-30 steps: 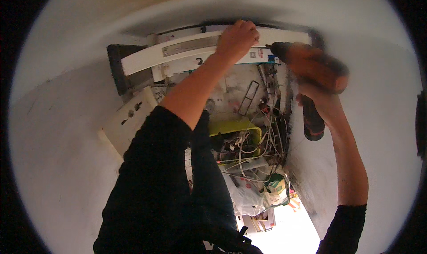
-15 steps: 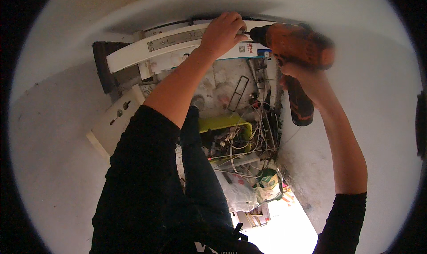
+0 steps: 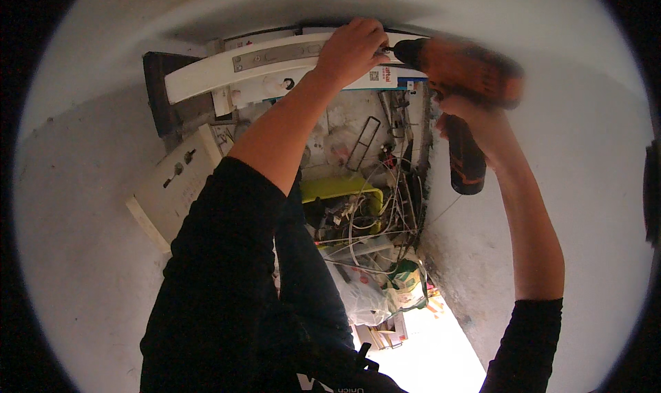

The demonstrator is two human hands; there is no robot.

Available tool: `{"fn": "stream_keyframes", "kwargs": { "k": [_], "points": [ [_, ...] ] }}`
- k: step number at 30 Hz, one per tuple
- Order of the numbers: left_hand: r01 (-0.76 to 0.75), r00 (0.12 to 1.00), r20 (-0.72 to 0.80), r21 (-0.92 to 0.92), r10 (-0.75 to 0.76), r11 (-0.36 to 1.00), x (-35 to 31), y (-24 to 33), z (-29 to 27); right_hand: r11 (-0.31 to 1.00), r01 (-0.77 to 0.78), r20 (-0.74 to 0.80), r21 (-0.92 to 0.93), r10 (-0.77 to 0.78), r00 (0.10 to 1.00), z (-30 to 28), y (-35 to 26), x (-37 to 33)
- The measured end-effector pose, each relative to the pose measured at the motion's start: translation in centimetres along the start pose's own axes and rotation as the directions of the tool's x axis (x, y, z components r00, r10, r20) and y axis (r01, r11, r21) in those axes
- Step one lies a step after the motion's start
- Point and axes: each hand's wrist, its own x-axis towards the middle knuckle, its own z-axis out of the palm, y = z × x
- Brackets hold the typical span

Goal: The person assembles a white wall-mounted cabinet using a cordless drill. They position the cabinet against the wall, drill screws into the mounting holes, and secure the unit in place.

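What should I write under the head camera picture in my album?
Left hand at the long white bar, right hand gripping an orange drill.

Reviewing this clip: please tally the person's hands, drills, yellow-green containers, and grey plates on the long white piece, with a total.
Hands (left hand, right hand): 2
Drill: 1
Yellow-green container: 1
Grey plate: 1
Total: 5

Yel-grn bin [image 3: 335, 186], wire tangle [image 3: 397, 217] on its R; clr plastic bag [image 3: 363, 302] nr.
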Motion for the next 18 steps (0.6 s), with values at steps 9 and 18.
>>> {"fn": "stream_keyframes", "kwargs": {
  "k": [9, 18],
  "points": [
    [0.014, 1.000, 0.023, 0.054, -0.016, 0.998, 0.2, 0.1, 0.0, 0.998, -0.031, 0.011, -0.063, 0.032, 0.999, -0.4, -0.5, -0.1],
    [0.004, 1.000, 0.022, 0.034, -0.005, 0.999, 0.4, 0.2, -0.6, 0.993, -0.038, 0.013, -0.110, 0.040, 0.999, 0.3, -0.1, 0.0]
  ]
}}
